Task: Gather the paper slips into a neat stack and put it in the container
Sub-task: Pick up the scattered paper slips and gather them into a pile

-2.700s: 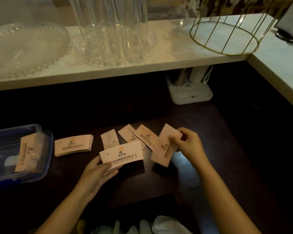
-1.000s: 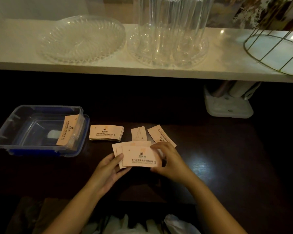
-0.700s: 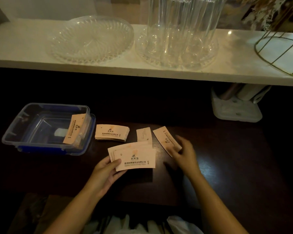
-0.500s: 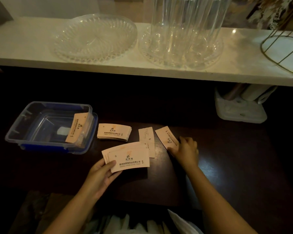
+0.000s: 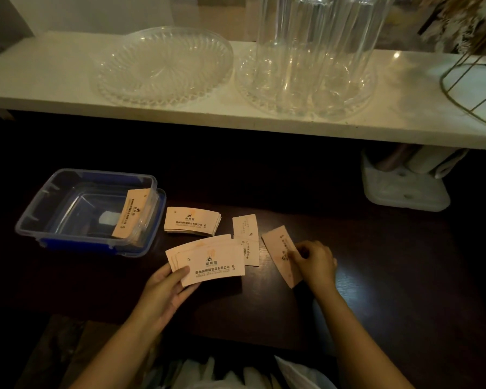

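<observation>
Held: fanned slips [image 5: 211, 263], pinched at their left end by our left hand [image 5: 163, 290]. Loose slip [image 5: 279, 255] on the table, our right hand [image 5: 314, 261] closed on its edge. We lift it flat, square it onto the fan. Container [image 5: 40, 220] sits left, one slip inside.

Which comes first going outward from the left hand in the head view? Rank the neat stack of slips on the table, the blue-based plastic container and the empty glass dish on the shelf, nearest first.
From the left hand:
1. Neat stack of slips, just beyond the hand on the dark table.
2. Plastic container, farther off to the left.
3. Glass dish, up on the white shelf, farthest.
</observation>
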Available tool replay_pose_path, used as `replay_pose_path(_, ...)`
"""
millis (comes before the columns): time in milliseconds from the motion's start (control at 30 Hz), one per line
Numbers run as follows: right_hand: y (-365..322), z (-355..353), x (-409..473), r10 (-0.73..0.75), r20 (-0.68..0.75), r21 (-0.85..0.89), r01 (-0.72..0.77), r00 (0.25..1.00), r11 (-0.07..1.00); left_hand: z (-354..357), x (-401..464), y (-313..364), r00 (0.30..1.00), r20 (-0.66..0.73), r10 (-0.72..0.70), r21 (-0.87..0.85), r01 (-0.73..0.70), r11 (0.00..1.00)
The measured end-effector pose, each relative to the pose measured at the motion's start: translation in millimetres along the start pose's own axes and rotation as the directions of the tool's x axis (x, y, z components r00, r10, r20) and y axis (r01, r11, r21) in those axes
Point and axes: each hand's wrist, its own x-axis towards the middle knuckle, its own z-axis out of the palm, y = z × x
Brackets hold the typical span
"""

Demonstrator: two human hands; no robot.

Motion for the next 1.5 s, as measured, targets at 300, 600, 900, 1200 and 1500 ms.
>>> replay_pose_path(300,-14.6,-33.1,-20.4,-0.126,0.249,0.501,-0.016,0.96,0.866,10.3,2.7,-7.0,0.999,0.033,-0.007,0.015,0.006,1.0)
replay_pose_path(600,-33.5,-37.6,-32.7,0.141,0.063,0.849,-0.128,0.988,0.513,18.4,2.7,-8.3,0.998,0.045,0.032,0.009,-0.033,0.999)
replay_pose_path(900,-34.6,-20.1,-41.4,0.275,0.164,0.974,-0.199,0.947,0.107,18.2,1.8,-3.2,0.993,-0.014,0.121,-0.062,-0.121,0.991)
replay_pose_path(1200,-59.8,18.2,-63.1,0.293,0.271,0.868,-0.364,0.917,0.338,33.6,-8.5,-5.7,0.966,0.203,0.163,-0.045,-0.157,0.987)
replay_pose_path(1500,-52.7,40.4,-55.7,0.129,0.155,0.66,-0.2,0.979,0.724,11.9,-9.7,2.4,0.985,0.062,0.16,-0.051,-0.157,0.986)
